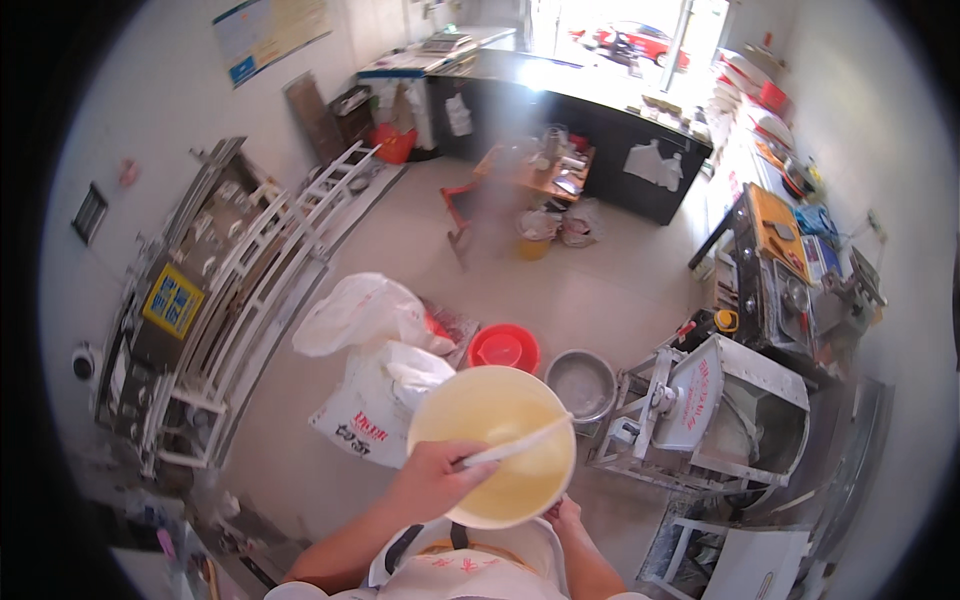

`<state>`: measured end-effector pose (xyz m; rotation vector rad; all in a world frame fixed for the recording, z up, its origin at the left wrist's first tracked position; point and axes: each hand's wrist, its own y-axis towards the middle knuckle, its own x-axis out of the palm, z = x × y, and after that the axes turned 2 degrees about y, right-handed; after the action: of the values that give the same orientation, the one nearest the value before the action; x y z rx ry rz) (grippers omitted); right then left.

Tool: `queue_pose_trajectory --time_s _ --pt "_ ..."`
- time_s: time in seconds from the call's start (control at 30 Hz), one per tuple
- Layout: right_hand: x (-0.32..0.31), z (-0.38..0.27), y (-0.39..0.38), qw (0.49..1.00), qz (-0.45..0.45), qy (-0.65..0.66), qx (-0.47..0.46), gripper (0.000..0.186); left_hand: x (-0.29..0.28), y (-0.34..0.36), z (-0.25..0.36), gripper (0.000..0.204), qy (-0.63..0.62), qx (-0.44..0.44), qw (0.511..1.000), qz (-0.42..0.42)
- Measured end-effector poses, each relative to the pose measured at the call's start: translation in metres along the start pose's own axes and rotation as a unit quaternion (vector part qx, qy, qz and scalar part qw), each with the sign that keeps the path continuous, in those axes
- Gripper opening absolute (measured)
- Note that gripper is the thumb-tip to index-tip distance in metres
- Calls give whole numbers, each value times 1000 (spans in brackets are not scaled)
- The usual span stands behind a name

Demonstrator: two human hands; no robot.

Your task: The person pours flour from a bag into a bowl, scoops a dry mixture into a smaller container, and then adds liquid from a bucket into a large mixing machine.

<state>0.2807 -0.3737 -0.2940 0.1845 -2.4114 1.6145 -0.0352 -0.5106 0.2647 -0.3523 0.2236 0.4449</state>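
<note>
A round cream-coloured bowl (440, 415) is held up in front of my body, its pale yellow inside facing me. My left hand (438, 478) is closed around one end of a long, narrow whitish tool (530, 440), which slants across the bowl toward its right rim. Whether it is a spatula or a spoon, I cannot tell. At the bowl's lower right edge my right hand (565, 513) grips the rim, with its fingers partly hidden behind it. Whatever the bowl contains is too indistinct to make out.
Beyond the bowl stand white sacks (375, 395), a red basin (530, 345) and a metal pot (582, 385) on the floor. A steel mixing machine (730, 410) is at the right. Metal racks (235, 290) line the left wall; a dark counter (610, 145) stands far ahead.
</note>
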Motion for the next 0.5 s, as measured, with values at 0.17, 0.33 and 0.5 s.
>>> queue_pose_trajectory --time_s 0.17,0.33,0.5 --pt "36 27 -12 948 65 -284 -125 34 -62 -82 -20 25 -16 -75 988 131" --pt "75 43 -39 892 1 -427 -147 56 -147 -178 -83 22 -73 -122 937 319" --pt "103 68 -71 777 43 -593 -209 39 -228 -267 -133 22 -109 -136 881 441"
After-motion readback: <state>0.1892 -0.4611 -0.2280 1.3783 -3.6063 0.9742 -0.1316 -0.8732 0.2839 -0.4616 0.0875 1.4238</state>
